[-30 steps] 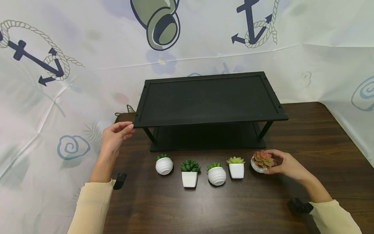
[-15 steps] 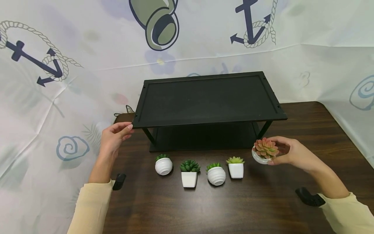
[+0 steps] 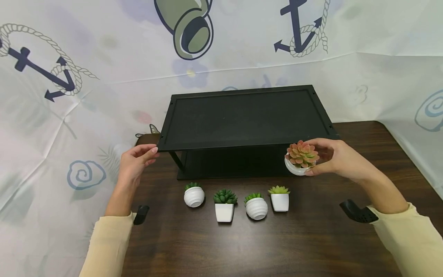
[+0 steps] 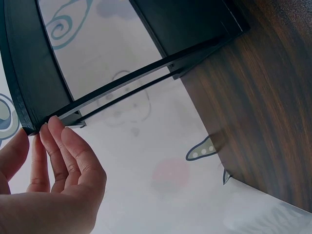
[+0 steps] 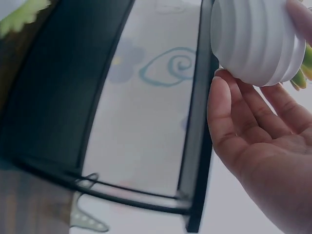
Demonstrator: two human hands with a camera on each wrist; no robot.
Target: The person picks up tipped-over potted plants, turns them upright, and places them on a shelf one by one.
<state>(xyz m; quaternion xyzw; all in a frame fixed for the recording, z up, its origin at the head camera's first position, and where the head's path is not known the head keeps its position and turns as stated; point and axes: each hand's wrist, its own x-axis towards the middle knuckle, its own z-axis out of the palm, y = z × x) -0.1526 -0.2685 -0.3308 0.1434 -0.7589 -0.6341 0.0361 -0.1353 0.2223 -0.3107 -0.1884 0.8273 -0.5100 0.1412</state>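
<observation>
Five potted succulents (image 3: 302, 154) are showing, four of them resting on one wooden table (image 3: 249, 250) and one being held in the right hand (image 3: 332, 158); three are occupying round ribbed white pots (image 3: 257, 208) and two are occupying square-sided white pots (image 3: 224, 212). One black shelf unit (image 3: 249, 119) is presenting two tiers. Two hands, the left hand (image 3: 135, 159) included, are appearing, two black wrist devices (image 3: 358, 211) are being worn, and two printed anchors (image 3: 295, 27) are marking one white backdrop (image 3: 235, 38).

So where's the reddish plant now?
Head view, right of centre: the reddish plant is in the right-hand grip, near the front right corner of the shelf.
</observation>
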